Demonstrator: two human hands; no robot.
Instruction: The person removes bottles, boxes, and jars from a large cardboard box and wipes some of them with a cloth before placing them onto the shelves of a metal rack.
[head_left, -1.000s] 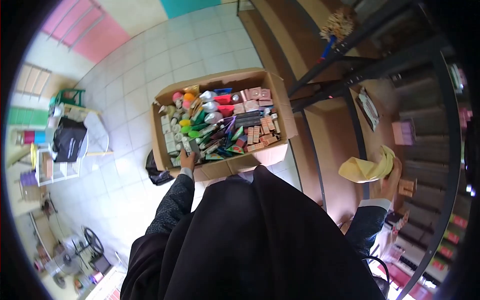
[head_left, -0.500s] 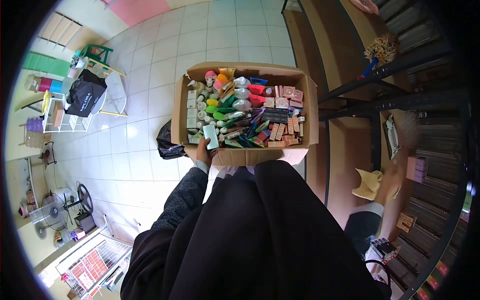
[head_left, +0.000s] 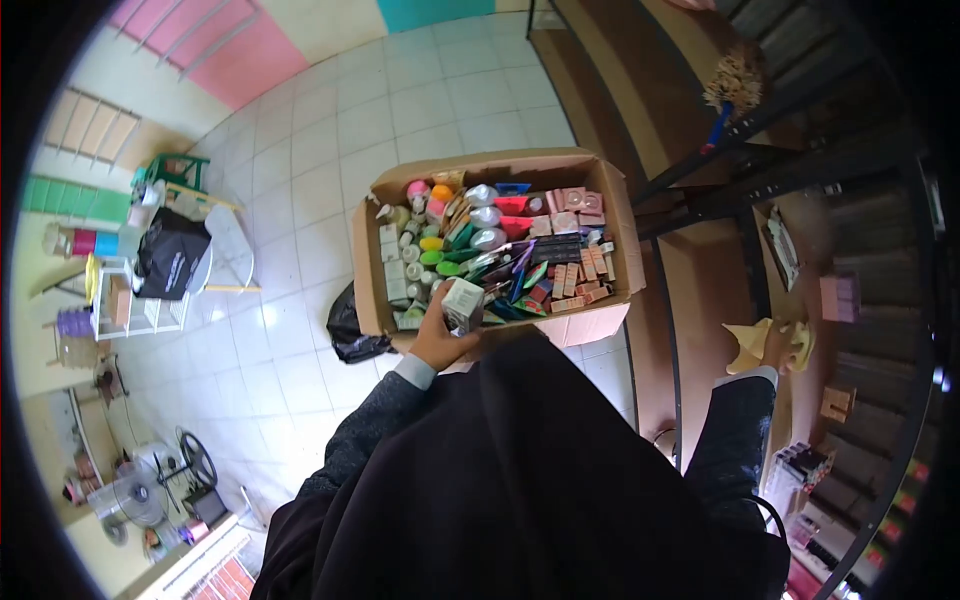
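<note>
My left hand [head_left: 440, 338] is closed around a small pale box [head_left: 463, 306], held above the near left edge of an open cardboard box [head_left: 372, 290]. Bottles, tubes and small cartons fill the cardboard box, among them pink packs [head_left: 575, 200], orange cartons [head_left: 567, 280] and green-capped bottles [head_left: 447, 268]. On the right, my right hand [head_left: 778, 347] is at a yellow cloth [head_left: 750, 345] on a shelf, with its fingers wrapped into the cloth.
Brown shelves [head_left: 700, 290] in a black frame line the right side. A duster [head_left: 735, 85] lies on them. A black plastic bag [head_left: 350, 325] sits on the tiled floor beside the cardboard box. A white rack [head_left: 150, 315] and a fan [head_left: 135, 495] stand left.
The pale box in my left hand has turned and now shows a printed face. My right hand has moved slightly up against the cloth, which is more bunched. The view has shifted.
</note>
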